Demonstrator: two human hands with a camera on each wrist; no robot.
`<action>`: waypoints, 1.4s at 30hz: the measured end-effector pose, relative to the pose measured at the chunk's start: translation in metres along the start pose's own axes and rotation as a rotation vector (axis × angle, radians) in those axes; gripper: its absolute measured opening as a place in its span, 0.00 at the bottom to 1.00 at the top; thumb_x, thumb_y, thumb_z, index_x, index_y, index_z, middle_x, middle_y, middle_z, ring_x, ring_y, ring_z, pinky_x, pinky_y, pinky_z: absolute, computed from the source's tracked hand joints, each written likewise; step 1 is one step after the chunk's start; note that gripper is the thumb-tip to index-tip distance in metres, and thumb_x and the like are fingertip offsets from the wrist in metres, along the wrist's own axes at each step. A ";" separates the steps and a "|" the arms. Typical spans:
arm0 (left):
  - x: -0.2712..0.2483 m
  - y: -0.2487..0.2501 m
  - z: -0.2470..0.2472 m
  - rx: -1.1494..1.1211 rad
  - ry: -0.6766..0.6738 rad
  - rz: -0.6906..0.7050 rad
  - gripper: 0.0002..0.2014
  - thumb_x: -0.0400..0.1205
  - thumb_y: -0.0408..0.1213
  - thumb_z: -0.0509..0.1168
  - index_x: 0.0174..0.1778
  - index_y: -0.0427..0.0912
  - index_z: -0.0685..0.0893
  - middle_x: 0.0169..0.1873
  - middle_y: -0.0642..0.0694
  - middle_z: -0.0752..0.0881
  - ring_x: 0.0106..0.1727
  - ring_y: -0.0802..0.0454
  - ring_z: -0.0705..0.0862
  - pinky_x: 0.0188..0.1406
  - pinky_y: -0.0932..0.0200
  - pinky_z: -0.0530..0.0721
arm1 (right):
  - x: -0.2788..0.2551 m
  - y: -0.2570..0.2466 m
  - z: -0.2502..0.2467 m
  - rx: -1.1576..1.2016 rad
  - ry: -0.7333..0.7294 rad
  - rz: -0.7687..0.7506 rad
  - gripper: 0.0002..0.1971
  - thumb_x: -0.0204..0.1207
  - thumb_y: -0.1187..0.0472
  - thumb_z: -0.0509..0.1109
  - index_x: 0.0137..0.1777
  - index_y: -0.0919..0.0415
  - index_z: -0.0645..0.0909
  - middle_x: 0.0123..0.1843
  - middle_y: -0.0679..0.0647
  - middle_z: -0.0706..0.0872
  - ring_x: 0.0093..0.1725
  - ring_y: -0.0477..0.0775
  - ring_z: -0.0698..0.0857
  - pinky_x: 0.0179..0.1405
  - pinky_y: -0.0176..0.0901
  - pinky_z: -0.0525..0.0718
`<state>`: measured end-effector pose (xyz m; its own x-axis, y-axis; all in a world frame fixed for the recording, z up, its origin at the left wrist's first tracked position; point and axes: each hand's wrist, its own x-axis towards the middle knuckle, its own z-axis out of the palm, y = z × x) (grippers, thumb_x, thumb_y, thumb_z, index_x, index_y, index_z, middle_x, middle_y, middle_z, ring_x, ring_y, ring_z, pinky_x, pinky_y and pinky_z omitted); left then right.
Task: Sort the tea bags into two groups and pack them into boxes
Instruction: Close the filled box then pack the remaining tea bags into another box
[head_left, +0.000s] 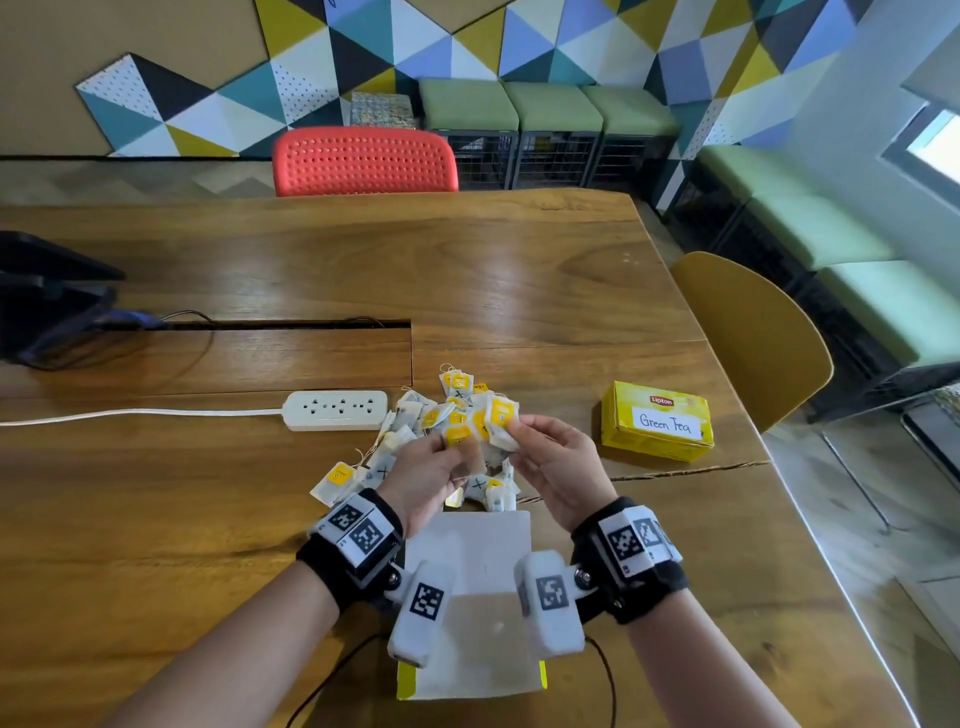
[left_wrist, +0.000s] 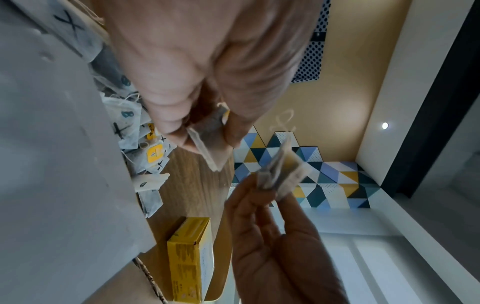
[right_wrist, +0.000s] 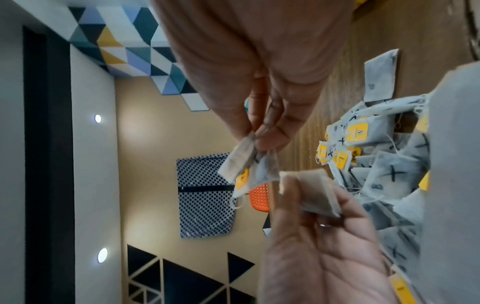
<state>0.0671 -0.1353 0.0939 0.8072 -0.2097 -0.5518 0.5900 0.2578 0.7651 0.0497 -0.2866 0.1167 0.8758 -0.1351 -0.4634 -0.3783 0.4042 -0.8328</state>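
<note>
A heap of white tea bags with yellow tags, some marked with a black X, lies mid-table. Just above it, my left hand pinches one plain tea bag between thumb and fingers. My right hand pinches a small bunch of tea bags with a yellow tag. The two hands are close together, bags nearly touching. An open box with a pale raised flap stands right below my wrists; its inside is hidden. A shut yellow box labelled Green Tea lies to the right.
A white power strip with its cable lies left of the heap. A dark device with wires sits at the far left. A red chair and a yellow chair stand at the table's edges.
</note>
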 end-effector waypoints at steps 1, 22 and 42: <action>0.001 -0.001 0.000 -0.009 -0.007 0.012 0.05 0.81 0.25 0.66 0.47 0.36 0.85 0.36 0.45 0.90 0.37 0.54 0.86 0.42 0.64 0.83 | 0.000 0.004 0.004 -0.051 0.015 -0.022 0.07 0.74 0.68 0.75 0.49 0.69 0.82 0.44 0.64 0.87 0.38 0.55 0.86 0.35 0.38 0.87; 0.015 0.001 -0.071 0.049 0.110 -0.096 0.11 0.81 0.40 0.68 0.49 0.35 0.86 0.44 0.39 0.89 0.39 0.51 0.87 0.36 0.60 0.82 | 0.116 0.006 0.024 -1.478 -0.160 -0.182 0.16 0.80 0.57 0.67 0.66 0.61 0.80 0.65 0.57 0.83 0.63 0.57 0.82 0.60 0.43 0.79; 0.025 0.026 -0.063 -0.310 -0.128 -0.145 0.15 0.84 0.26 0.56 0.65 0.36 0.77 0.43 0.38 0.90 0.51 0.40 0.88 0.53 0.47 0.86 | 0.131 -0.003 0.014 -1.373 -0.292 -0.240 0.04 0.74 0.63 0.73 0.47 0.57 0.89 0.40 0.50 0.83 0.41 0.49 0.79 0.43 0.37 0.75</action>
<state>0.1036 -0.0739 0.0791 0.7174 -0.3766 -0.5861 0.6916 0.4865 0.5339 0.1702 -0.2933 0.0627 0.9248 0.1826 -0.3337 -0.0524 -0.8078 -0.5871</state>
